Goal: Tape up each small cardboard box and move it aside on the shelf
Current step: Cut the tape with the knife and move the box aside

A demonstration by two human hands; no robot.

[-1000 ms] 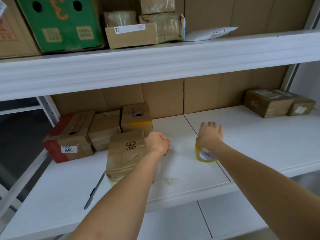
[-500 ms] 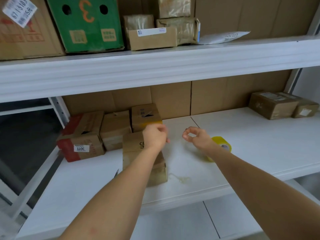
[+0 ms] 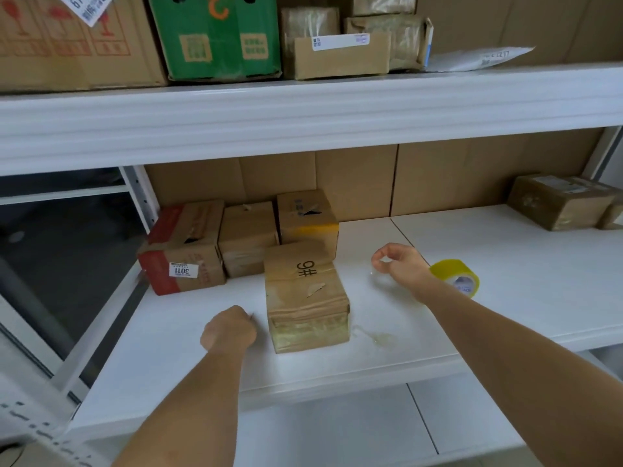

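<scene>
- Half a second ago our left hand (image 3: pixel 229 328) was up over the top of the box marked "9#" (image 3: pixel 305 294). Now it sits low, left of centre in the frame, just beside the box's left side, fingers curled into a fist. Whether it holds anything we cannot tell; a thin dark sliver shows at its knuckles.
- Our right hand (image 3: pixel 399 264), right of centre, has drawn a little away from the tape roll (image 3: pixel 456 278). Its thumb and forefinger are bent into a ring; a faint clear glint below them may be a tape end, but we cannot be sure.
- The yellow-edged tape roll lies on the white shelf (image 3: pixel 505 251), just right of our right wrist and partly hidden by it.
- The "9#" box stands at the centre of the frame near the shelf's front edge, its front face glossy with tape and its top flaps closed.
- We judge this box to be nearly or fully taped, so moving it aside comes next.
- A crumpled scrap of clear tape (image 3: pixel 379 337) lies on the shelf just right of the box.
- Writing: "9#" in black on the centre box; a white sticker reading "3011", seen upside down, on the red-banded box (image 3: pixel 182 251) at centre left.
- On the green carton (image 3: pixel 215 38) at the upper left an orange "3" shows; other labels are too small to read.
</scene>
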